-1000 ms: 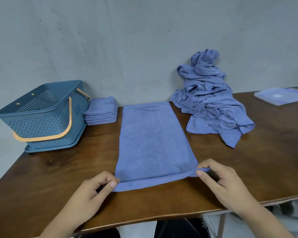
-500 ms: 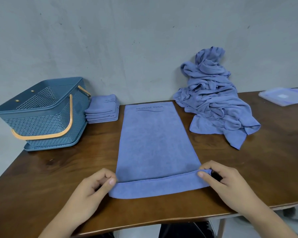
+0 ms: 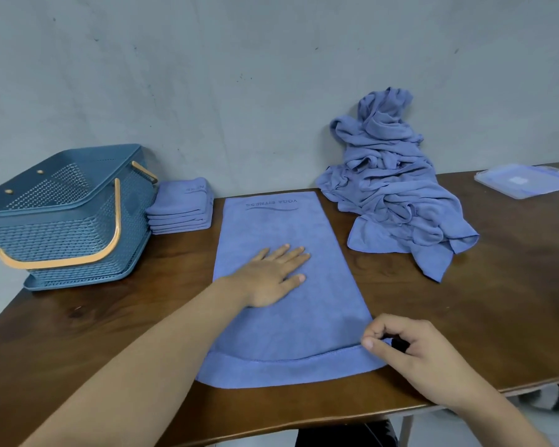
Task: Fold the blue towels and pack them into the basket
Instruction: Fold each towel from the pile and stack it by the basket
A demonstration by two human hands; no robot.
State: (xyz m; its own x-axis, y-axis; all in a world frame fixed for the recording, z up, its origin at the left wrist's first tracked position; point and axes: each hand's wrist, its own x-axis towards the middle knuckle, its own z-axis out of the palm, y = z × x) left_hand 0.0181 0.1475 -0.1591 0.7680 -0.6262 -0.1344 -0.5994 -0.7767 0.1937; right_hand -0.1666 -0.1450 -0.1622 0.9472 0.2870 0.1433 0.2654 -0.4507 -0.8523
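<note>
Looks like a plain work room, not anybody's living space — the wall [image 3: 271,75] behind is bare, scuffed grey concrete. One dark wooden table [image 3: 497,301] pushed against it carries everything: a blue plastic basket [image 3: 62,227] at the far left corner, a stack of folded towels [image 3: 181,208] just beside it, and a heap of matching blue towels [image 3: 394,195] along the far edge. The spread-out towel [image 3: 288,227] in the middle is printed YOGA FITNESS — reads more like a packing station than home laundry.

I have free brown wooden table [image 3: 104,343] near left; blue plastic basket [image 3: 62,221] blocks far left, crumpled blue towels [image 3: 397,201] far right.
</note>
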